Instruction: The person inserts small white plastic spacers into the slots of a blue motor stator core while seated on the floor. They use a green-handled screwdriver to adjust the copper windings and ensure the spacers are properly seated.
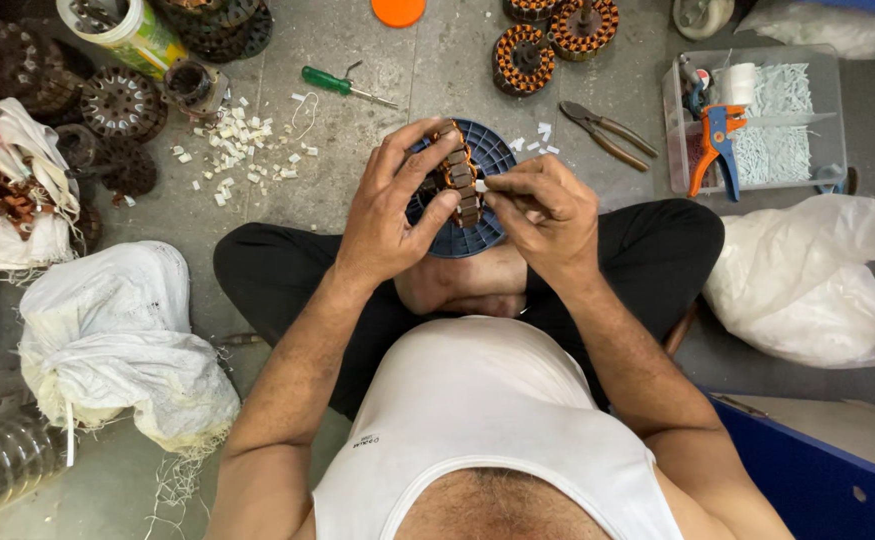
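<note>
My left hand (389,212) grips a round motor stator (460,180) with copper windings and holds it on edge above a blue round plastic dish (492,155). My right hand (547,212) pinches a small white strip (480,186) against the stator's rim. I sit cross-legged on the floor, with the dish resting over my feet.
Wound stators (557,38) lie at the far side, pliers (605,130) to the right, a green screwdriver (342,86) and scattered white pieces (242,145) to the left. A clear box (757,115) holds white strips and an orange tool. White sacks (122,345) flank my legs.
</note>
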